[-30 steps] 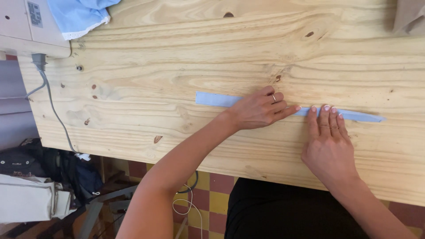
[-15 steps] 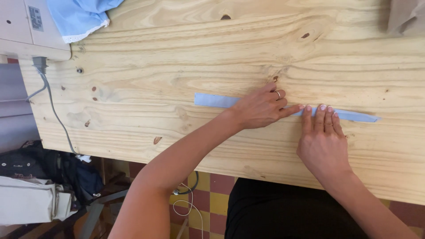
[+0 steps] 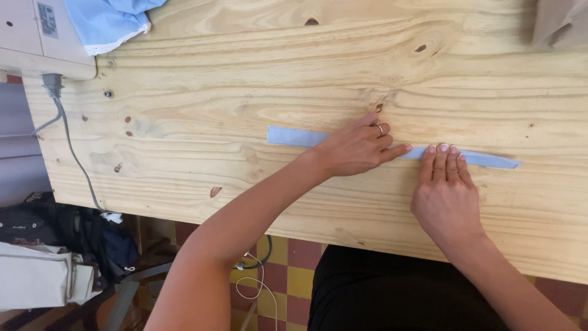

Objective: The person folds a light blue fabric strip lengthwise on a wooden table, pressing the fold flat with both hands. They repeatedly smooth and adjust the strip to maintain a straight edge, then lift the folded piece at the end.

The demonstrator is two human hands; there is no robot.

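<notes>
Head view: fingers on blue strip

I see a long blue strip lying flat on a pine table. My left hand presses on its middle, fingers spread flat, a ring on one finger. My right hand lies just right of it, fingertips flat on the strip. At the far left stands a white machine with a grey cord, and blue cloth beside it.
</notes>
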